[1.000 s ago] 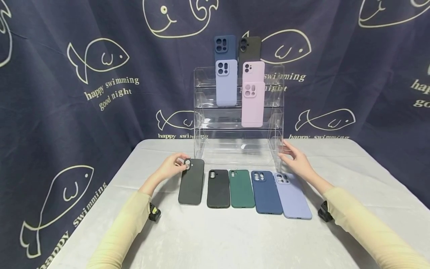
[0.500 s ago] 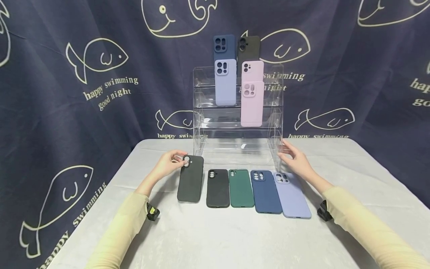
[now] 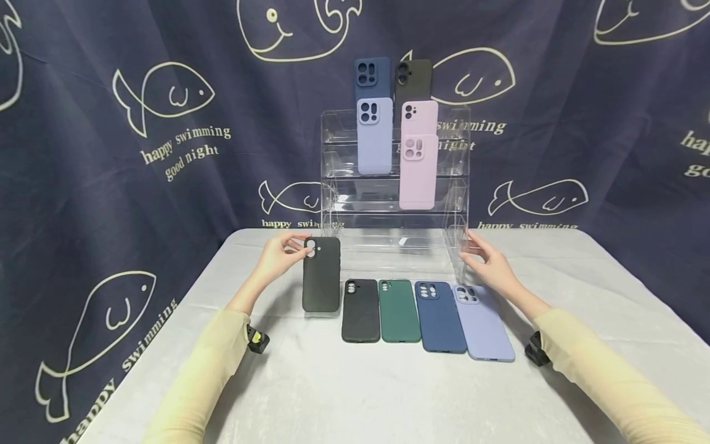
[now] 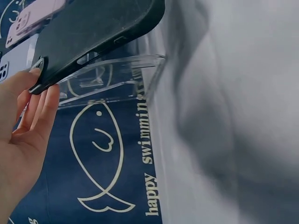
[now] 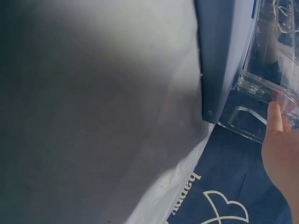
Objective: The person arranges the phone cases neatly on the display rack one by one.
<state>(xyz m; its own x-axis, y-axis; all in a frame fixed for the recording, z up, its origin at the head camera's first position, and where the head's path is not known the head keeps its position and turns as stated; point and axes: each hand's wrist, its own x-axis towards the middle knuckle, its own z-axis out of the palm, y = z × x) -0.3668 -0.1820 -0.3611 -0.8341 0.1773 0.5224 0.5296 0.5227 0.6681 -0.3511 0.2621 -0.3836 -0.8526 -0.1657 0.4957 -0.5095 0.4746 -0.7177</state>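
My left hand (image 3: 279,256) pinches a black phone case (image 3: 322,280) by its top left corner, the thumb at the camera cutout. Held nearly upright, the case hangs above the table in front of a clear tiered display rack (image 3: 388,259). In the left wrist view, the fingers lie behind the case (image 4: 98,35) and the thumb in front. At the rack's right side, my right hand (image 3: 490,264) grips the clear side panel between thumb and fingers. The right wrist view has the thumb on the rack (image 5: 261,84), with the other fingers partly hidden behind.
On the table lie a black case (image 3: 361,311), a green case (image 3: 399,311), a dark blue case (image 3: 441,317) and a lilac case (image 3: 485,327). Higher rack tiers bear several cases, including a light blue one (image 3: 374,145) and a pink one (image 3: 417,182). A fish-print curtain (image 3: 166,203) hangs behind.
My left hand has raised the black phone case off the table, moving it up and slightly right toward the rack, and it now stands more upright. The right hand stays on the rack.
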